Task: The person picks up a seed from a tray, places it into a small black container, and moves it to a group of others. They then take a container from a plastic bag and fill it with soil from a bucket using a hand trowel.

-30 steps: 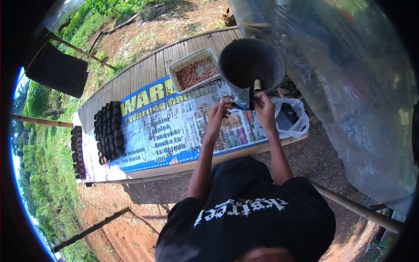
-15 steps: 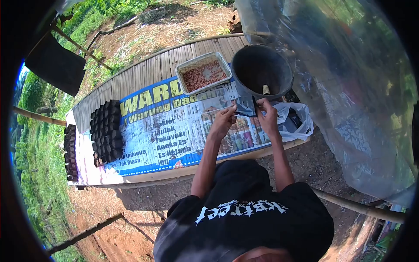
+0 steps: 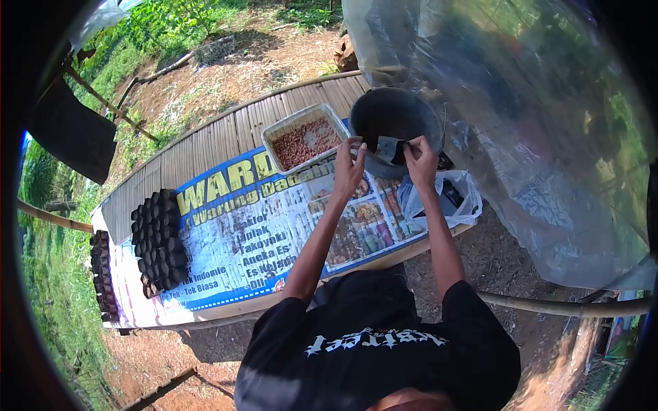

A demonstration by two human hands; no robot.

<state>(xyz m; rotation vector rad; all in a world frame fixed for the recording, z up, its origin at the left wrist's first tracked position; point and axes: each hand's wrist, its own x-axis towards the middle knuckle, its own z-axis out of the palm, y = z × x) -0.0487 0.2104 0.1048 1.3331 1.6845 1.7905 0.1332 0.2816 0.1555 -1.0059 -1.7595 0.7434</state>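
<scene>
A small black plastic planting bag (image 3: 388,148) is stretched between my two hands, over the near rim of the black bucket (image 3: 384,101). My left hand (image 3: 351,166) pinches the bag's left edge, close to the corner of the tray. On the other edge, the fingers of my right hand (image 3: 421,162) are closed around the dark plastic. Dark material lies in the bucket, partly hidden by the bag. Beside the bucket stands a pale rectangular tray (image 3: 293,120) holding many small reddish-brown pieces that look like beans or nuts.
Rows of filled black planting bags (image 3: 159,240) stand at the table's left, with another row (image 3: 103,277) at its end. A printed banner (image 3: 253,233) covers the slatted table. A white plastic bag (image 3: 466,202) with dark contents lies right. Clear plastic sheeting (image 3: 507,137) hangs beyond.
Both hands have moved forward with the planting bag, from in front of the bucket to over its near rim. The bag looks more spread out. The camera view has also shifted.
</scene>
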